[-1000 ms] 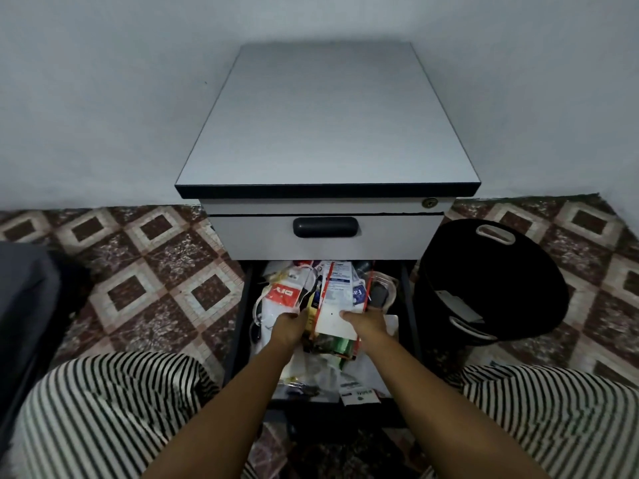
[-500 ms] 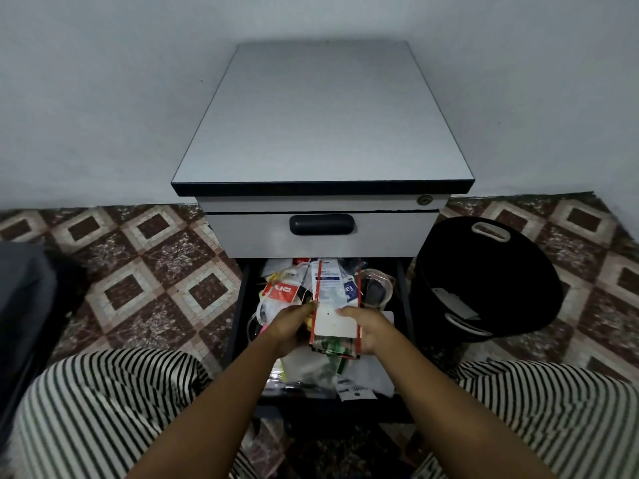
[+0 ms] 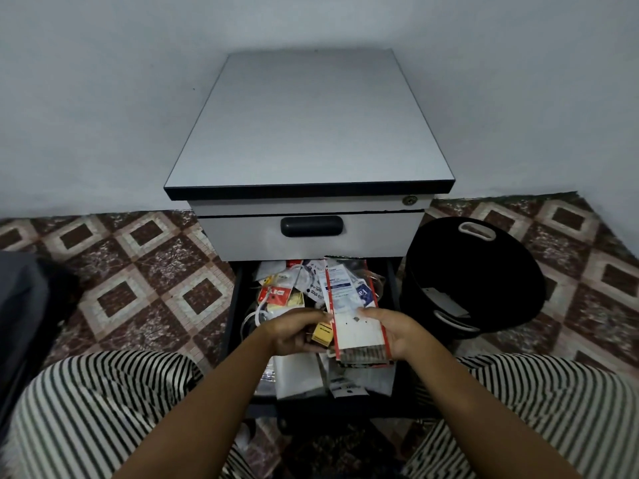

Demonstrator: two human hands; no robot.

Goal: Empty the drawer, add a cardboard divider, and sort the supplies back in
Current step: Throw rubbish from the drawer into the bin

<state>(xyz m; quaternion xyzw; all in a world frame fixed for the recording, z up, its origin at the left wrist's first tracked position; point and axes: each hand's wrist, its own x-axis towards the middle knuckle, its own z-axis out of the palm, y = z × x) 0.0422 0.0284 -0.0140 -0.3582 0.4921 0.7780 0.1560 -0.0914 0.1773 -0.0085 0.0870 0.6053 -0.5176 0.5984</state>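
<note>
**Packet and box lifted off the heap**

Since a second ago both hands have come up and toward me. The red-edged packet point(image 3: 349, 305) has risen with them and is tipped, so its far end leans over the jumble at the frame's centre.

Fingers first: my right hand point(image 3: 397, 331) clasps the packet's near end, thumb on top and fingers curled beneath. My left hand point(image 3: 294, 331) is curled round a small yellow box point(image 3: 322, 333), which is pressed against the packet's left edge. Another scrap may be tucked behind the box, but the light is too dim for me to say.

Outward from there, the rest of the supplies point(image 3: 287, 292) lie heaped in the open drawer point(image 3: 231, 326), low in the middle of the frame under the grey cabinet point(image 3: 311, 126). A black bin point(image 3: 484, 271) stands at the right, just beside the drawer, on the patterned floor point(image 3: 138, 288).

I judge the emptying is at an early stage. The drawer is far from bare, and no cardboard divider is in view.

To do this step well I should:
- Keep the packet level so nothing slides from its lower end.
- Hold the box firmly enough that it can't drop back in.
- Carry both clear of the drawer's side wall before setting them down.
- Put like with like, which should make the later sorting quick.
- Lift slowly, since the white cord point(image 3: 257, 314) looped in the heap could snag.
</note>
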